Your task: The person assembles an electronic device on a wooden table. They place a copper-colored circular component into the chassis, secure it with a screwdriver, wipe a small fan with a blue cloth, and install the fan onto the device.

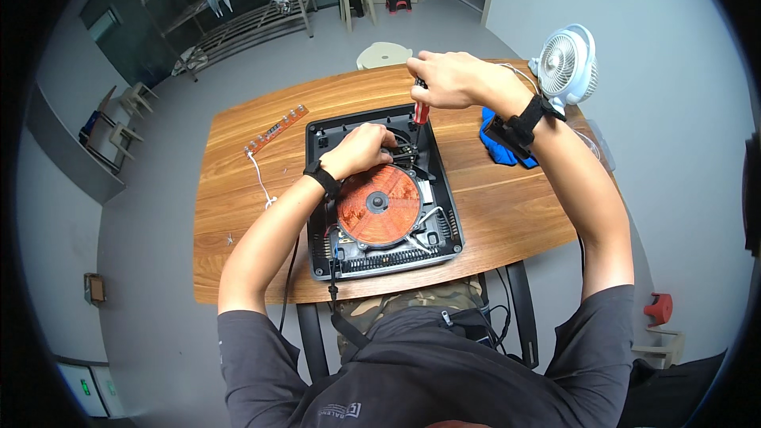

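Note:
An opened induction cooker lies on the table, its black housing (449, 214) showing a round copper coil (372, 226) and wiring inside. My right hand (448, 78) is closed around a red-and-black screwdriver (421, 113), held upright over the housing's far right corner; its tip is too small to make out. Past the coil's far edge, my left hand (361, 149) reaches into the housing with its fingers curled together beside black parts (406, 152). What those fingers grip, if anything, is hidden beneath them.
On the left of the wooden table (491, 206) lie an orange circuit strip (276, 131) with a white cable and a few tiny screws (230, 238). At the right are a blue cloth (495, 150) and a light-blue fan (561, 63). A stool (384, 55) stands beyond the far edge.

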